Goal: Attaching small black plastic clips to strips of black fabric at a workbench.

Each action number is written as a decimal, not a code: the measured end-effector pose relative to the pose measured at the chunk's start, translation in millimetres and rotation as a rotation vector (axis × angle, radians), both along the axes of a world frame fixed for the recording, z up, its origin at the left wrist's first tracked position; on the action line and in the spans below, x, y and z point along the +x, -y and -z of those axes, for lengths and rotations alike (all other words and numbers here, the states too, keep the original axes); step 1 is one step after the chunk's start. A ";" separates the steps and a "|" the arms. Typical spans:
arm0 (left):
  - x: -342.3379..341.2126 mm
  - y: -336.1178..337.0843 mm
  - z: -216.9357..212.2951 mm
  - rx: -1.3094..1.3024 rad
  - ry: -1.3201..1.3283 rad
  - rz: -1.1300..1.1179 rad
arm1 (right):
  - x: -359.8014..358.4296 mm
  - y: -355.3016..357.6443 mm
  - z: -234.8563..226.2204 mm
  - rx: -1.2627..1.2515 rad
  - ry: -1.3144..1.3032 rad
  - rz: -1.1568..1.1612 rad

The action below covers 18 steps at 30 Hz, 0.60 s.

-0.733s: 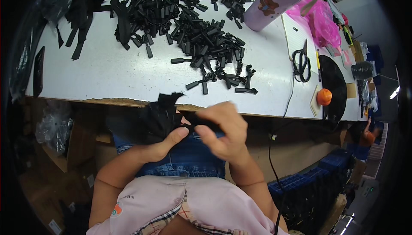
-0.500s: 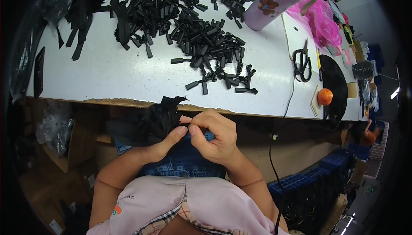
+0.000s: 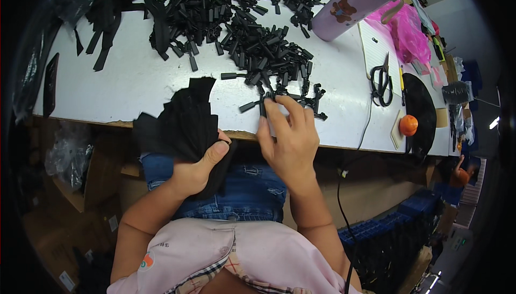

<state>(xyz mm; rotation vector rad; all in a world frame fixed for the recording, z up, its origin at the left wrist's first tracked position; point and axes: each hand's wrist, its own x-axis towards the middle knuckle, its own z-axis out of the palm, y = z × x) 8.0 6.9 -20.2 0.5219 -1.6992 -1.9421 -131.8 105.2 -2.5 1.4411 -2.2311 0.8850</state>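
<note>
My left hand (image 3: 201, 168) is closed around a bundle of black fabric strips (image 3: 185, 125), its thumb pressed on top. The strips fan out above the table's front edge, and some hang down over my lap. At the near end of a large pile of black zipper sliders with long pulls (image 3: 258, 47), my right hand (image 3: 293, 141) reaches over the table. Its fingers are apart, with the index fingertip at one zipper slider (image 3: 263, 109) and the thumb lower down beside it. The fingers partly cover the sliders beneath them.
On the white table (image 3: 123, 90) lie more black strips (image 3: 107, 31) and a dark flat phone-like object (image 3: 50, 84) at left. To the right are a lilac bottle (image 3: 349, 6), black scissors (image 3: 381, 84), a notebook (image 3: 371, 47), an orange round fruit (image 3: 408, 125) and a pink bag (image 3: 406, 33).
My hands were together at the table edge, fingers pinched. The right hand has moved up and forward to the sliders and spread; the left has raised the strip bundle, now fanned over the edge.
</note>
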 end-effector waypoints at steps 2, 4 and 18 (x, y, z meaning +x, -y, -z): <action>-1.7 0.4 -0.6 0.037 -0.006 -0.018 | -8.3 -0.5 6.1 0.088 -0.061 0.038; -2.4 3.1 -3.3 0.012 0.048 0.063 | -10.5 -0.3 4.8 0.079 -0.064 0.019; -7.9 -1.2 -5.5 0.037 0.072 0.139 | 24.5 -6.9 4.1 -0.375 1.066 -0.370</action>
